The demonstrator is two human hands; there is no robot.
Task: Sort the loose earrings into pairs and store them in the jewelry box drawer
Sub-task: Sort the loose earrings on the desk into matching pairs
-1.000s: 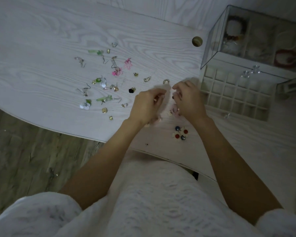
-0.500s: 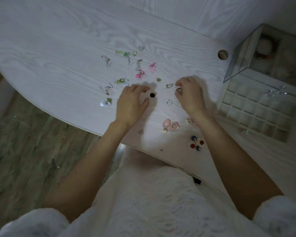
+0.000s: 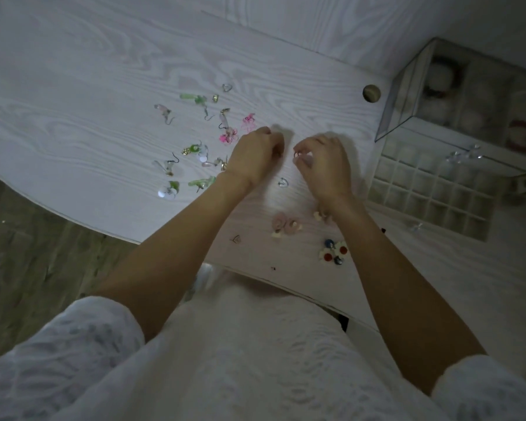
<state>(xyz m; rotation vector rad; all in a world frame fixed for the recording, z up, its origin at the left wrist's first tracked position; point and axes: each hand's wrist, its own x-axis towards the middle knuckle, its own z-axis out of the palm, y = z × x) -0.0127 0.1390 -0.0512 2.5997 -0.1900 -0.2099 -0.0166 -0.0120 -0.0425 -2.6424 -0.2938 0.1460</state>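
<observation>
Filling most of the dim picture is the white desk (image 3: 104, 95), with its near edge curving past a wooden floor (image 3: 28, 268). At the far right sits the glass jewelry box (image 3: 407, 95); the things inside it are too blurry to name, and the picture edge cuts part of it off. Its drawer (image 3: 428, 192) is pulled open, showing rows of little square cells. I cannot tell if anything lies in them.

Both arms reach out from white sleeves (image 3: 73, 344) at the bottom. The left hand (image 3: 255, 158) rests near the middle of the desk with its fingers curled under. They hide what they may hold, so I cannot tell. The right hand (image 3: 324, 164) is just beside it, not touching, and its fingertips pinch a small ring-shaped earring (image 3: 297, 154).

Loose earrings (image 3: 195, 147) lie spread out to the left of the hands: green, pink and clear ones. The left wrist covers a few of them. Nearer the body lie a pink pair (image 3: 286, 227) and a bunch of red and blue studs (image 3: 333, 252). A small heart earring (image 3: 283, 182) lies between the two wrists. More tiny pieces hide partly under the right wrist.
</observation>
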